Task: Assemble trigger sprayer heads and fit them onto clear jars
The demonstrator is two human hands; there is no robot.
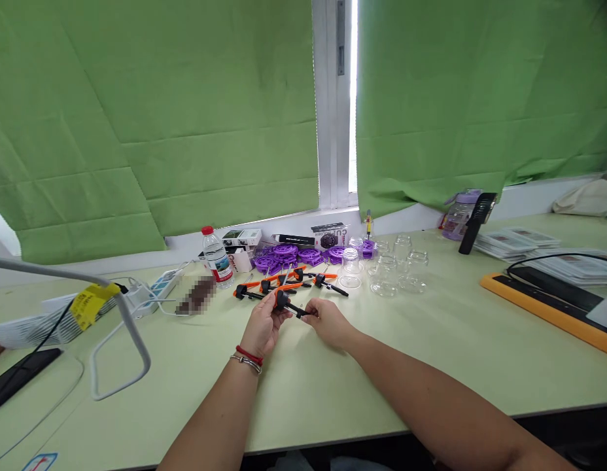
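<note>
A black-and-orange part with a thin rod [282,300] is between my two hands, over the near middle of the table. My left hand [265,326] is closed round its thicker black-and-orange end. The fingertips of my right hand [329,322] pinch the black tip at the rod's other end. Just beyond my hands lie several similar black-and-orange parts [324,281], with metal rods sticking up from some. Behind them is a pile of purple, wheel-like plastic pieces [284,254]. To the right stand several clear glass jars [384,278].
A red-capped water bottle [217,258] and small boxes [242,237] stand at the back. Left are a power strip [161,285] and a grey metal lamp-like arm [131,327]. Right are a yellow paper trimmer [553,317], paper stacks [509,243], a black handheld object [476,222] and a purple-lidded bottle [459,216].
</note>
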